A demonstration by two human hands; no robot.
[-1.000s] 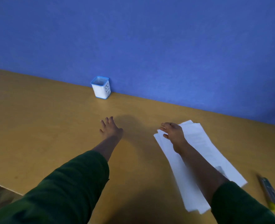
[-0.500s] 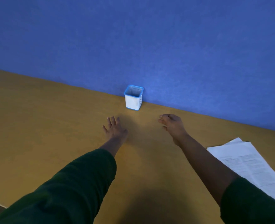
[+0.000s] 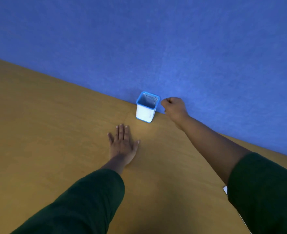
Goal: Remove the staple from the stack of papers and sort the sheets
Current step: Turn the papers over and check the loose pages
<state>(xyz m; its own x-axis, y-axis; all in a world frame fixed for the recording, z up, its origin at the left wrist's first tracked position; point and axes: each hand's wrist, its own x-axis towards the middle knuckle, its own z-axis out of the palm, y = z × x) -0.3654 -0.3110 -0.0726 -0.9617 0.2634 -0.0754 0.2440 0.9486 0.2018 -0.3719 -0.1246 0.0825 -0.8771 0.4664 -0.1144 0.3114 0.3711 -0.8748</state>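
My right hand hovers just right of a small white cup with a blue rim, level with its rim. Its fingers are curled into a tight pinch, and anything between them is too small to see. My left hand lies flat on the wooden table, fingers straight, a little in front of the cup. Of the stack of papers, only a white corner shows beside my right sleeve at the lower right. No staple is visible.
The cup stands against a blue wall that runs along the table's far edge. Bare wood stretches to the left of my hands. My green sleeves fill the bottom of the view.
My right hand left the papers, travelled to the cup and rose beside its rim with the fingers pinched. The view swung left, so the papers slid almost out of sight. My left hand stayed flat.
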